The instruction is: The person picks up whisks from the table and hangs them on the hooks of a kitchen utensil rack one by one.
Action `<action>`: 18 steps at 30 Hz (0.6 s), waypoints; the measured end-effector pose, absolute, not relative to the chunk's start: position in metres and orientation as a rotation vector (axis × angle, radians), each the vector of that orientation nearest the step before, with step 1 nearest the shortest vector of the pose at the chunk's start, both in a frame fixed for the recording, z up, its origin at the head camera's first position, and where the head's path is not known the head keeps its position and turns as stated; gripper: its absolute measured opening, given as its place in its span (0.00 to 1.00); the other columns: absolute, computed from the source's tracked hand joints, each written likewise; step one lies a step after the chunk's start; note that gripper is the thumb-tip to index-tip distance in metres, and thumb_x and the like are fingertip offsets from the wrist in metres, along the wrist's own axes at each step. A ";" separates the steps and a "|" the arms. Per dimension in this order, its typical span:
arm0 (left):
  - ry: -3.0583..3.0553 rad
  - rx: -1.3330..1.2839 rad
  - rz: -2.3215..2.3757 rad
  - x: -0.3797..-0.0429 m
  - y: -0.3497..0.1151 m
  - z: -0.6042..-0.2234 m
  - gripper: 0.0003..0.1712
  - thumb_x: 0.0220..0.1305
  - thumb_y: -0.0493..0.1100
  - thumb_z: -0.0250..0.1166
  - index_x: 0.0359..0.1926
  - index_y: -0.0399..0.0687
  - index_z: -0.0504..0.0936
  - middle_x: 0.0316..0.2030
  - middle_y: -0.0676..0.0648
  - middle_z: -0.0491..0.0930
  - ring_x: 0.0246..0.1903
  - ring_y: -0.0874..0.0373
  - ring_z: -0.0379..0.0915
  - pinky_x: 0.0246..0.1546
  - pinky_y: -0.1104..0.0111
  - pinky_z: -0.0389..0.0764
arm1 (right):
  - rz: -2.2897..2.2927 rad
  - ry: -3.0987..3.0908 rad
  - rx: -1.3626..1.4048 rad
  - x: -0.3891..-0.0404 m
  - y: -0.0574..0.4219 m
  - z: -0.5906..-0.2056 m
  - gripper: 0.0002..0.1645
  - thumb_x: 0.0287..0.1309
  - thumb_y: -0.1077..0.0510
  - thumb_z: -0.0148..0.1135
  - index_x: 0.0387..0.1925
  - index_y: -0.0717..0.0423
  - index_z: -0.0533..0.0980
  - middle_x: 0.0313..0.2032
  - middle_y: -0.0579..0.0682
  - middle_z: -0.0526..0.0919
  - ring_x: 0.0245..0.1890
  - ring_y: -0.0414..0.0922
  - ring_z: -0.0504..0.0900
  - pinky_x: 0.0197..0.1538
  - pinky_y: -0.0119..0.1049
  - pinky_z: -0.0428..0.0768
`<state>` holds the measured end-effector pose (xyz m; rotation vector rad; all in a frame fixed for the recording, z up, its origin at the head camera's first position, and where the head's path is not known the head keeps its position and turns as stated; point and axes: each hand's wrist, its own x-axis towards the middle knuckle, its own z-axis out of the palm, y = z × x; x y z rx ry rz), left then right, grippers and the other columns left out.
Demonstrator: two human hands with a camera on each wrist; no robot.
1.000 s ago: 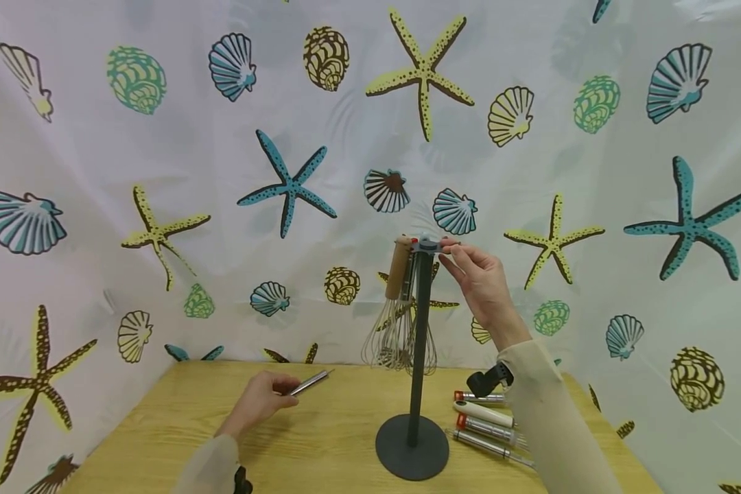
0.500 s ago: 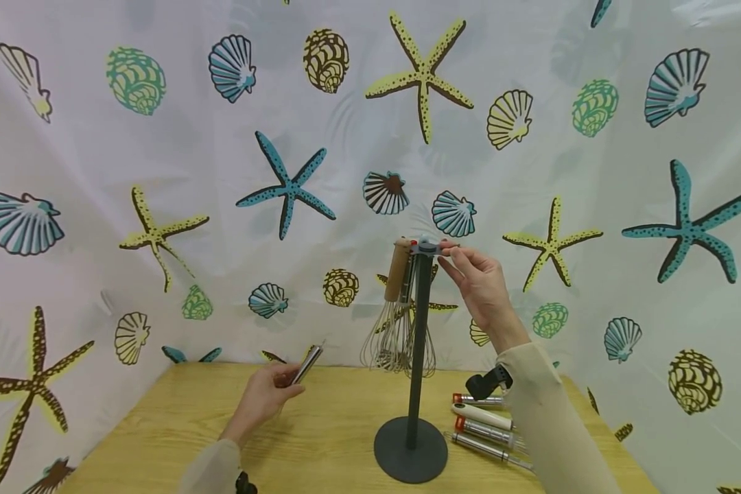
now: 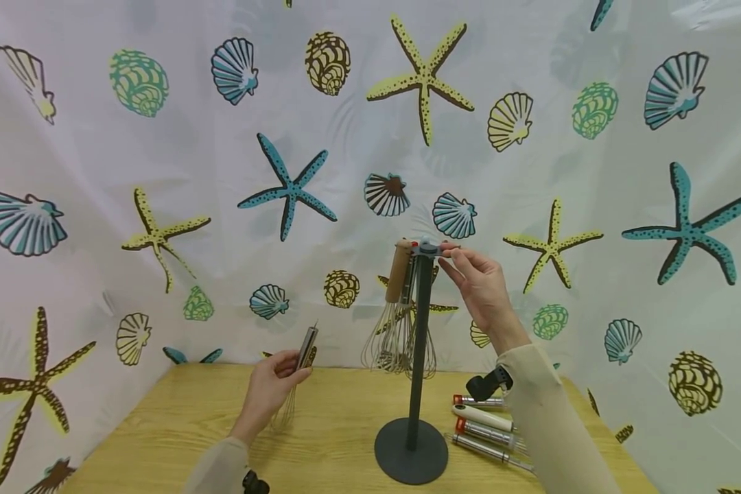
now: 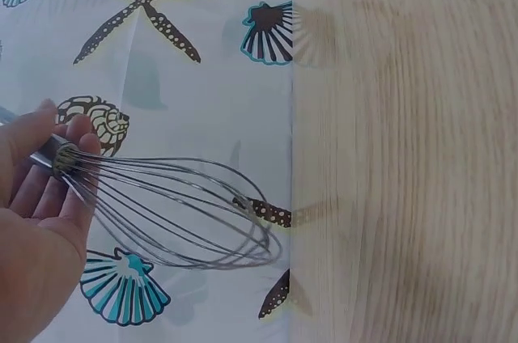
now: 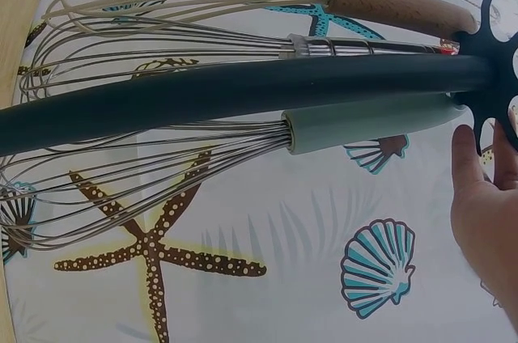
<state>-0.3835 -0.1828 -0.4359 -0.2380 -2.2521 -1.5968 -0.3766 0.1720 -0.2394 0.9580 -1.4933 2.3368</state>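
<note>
My left hand (image 3: pixel 267 391) holds a wire whisk (image 3: pixel 307 348) by its metal handle, handle end up and wires down over the table. In the left wrist view the fingers curl round the handle, close above the wire loops (image 4: pixel 174 205). My right hand (image 3: pixel 484 288) pinches a hook arm at the top of a dark utensil stand (image 3: pixel 418 350). From the stand hang a wooden-handled whisk (image 5: pixel 396 5), a metal-handled whisk (image 5: pixel 364 46) and a pale green-handled whisk (image 5: pixel 364 124). In the head view the pole partly hides the hanging wires.
The stand's round base (image 3: pixel 412 456) sits on the wooden table (image 3: pixel 333 446). Right of it lie several utensils, among them one with a white handle (image 3: pixel 481 416), a red-ended metal one (image 3: pixel 484 431) and a metal-handled one (image 3: pixel 490 449). A patterned curtain (image 3: pixel 191 151) surrounds the table.
My left hand has risen slightly and moved right, turning the whisk from lying low and slanted to nearly upright. The right hand keeps its grip on the stand's top.
</note>
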 end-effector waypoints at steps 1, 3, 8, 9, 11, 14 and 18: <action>-2.239 -0.237 -1.612 -0.384 -0.182 -0.435 0.24 0.61 0.41 0.70 0.58 0.39 0.79 0.50 0.36 0.82 0.48 0.51 0.82 0.46 0.70 0.83 | 2.338 -1.492 0.959 -0.377 0.172 -0.239 0.08 0.65 0.58 0.62 0.33 0.52 0.86 0.50 0.47 0.81 0.60 0.43 0.75 0.68 0.42 0.70; -2.222 -0.231 -1.637 -0.383 -0.180 -0.434 0.23 0.62 0.41 0.69 0.57 0.39 0.80 0.49 0.37 0.83 0.46 0.53 0.83 0.45 0.70 0.83 | 2.342 -1.494 0.960 -0.377 0.173 -0.239 0.09 0.65 0.58 0.61 0.33 0.51 0.86 0.50 0.47 0.80 0.60 0.43 0.74 0.68 0.43 0.69; -2.213 -0.232 -1.658 -0.380 -0.179 -0.433 0.19 0.64 0.40 0.67 0.56 0.41 0.81 0.46 0.39 0.85 0.42 0.56 0.83 0.45 0.68 0.83 | 2.342 -1.497 0.954 -0.377 0.172 -0.241 0.09 0.65 0.58 0.62 0.33 0.51 0.86 0.50 0.47 0.80 0.60 0.43 0.74 0.69 0.43 0.69; -2.208 -0.238 -1.662 -0.380 -0.178 -0.433 0.19 0.64 0.40 0.67 0.55 0.41 0.81 0.47 0.39 0.85 0.42 0.56 0.83 0.45 0.68 0.83 | 2.340 -1.497 0.955 -0.378 0.172 -0.241 0.09 0.65 0.58 0.62 0.33 0.51 0.86 0.50 0.47 0.80 0.60 0.42 0.74 0.68 0.43 0.69; -2.196 -0.250 -1.664 -0.379 -0.178 -0.432 0.20 0.63 0.40 0.68 0.55 0.41 0.80 0.48 0.38 0.84 0.42 0.56 0.83 0.44 0.69 0.83 | 2.340 -1.494 0.958 -0.378 0.171 -0.241 0.09 0.65 0.58 0.62 0.33 0.51 0.86 0.50 0.47 0.80 0.60 0.43 0.74 0.68 0.43 0.69; -2.173 -0.265 -1.671 -0.379 -0.176 -0.431 0.21 0.60 0.40 0.70 0.54 0.41 0.81 0.48 0.37 0.84 0.43 0.57 0.84 0.43 0.72 0.83 | 2.336 -1.497 0.963 -0.378 0.171 -0.241 0.09 0.66 0.58 0.61 0.34 0.51 0.86 0.50 0.47 0.80 0.61 0.43 0.74 0.68 0.42 0.69; -2.166 -0.307 -1.674 -0.379 -0.171 -0.427 0.23 0.57 0.41 0.73 0.54 0.41 0.82 0.46 0.38 0.85 0.43 0.59 0.84 0.43 0.73 0.83 | 2.322 -1.501 0.954 -0.378 0.171 -0.240 0.10 0.66 0.58 0.60 0.34 0.51 0.86 0.50 0.47 0.81 0.61 0.44 0.74 0.68 0.42 0.70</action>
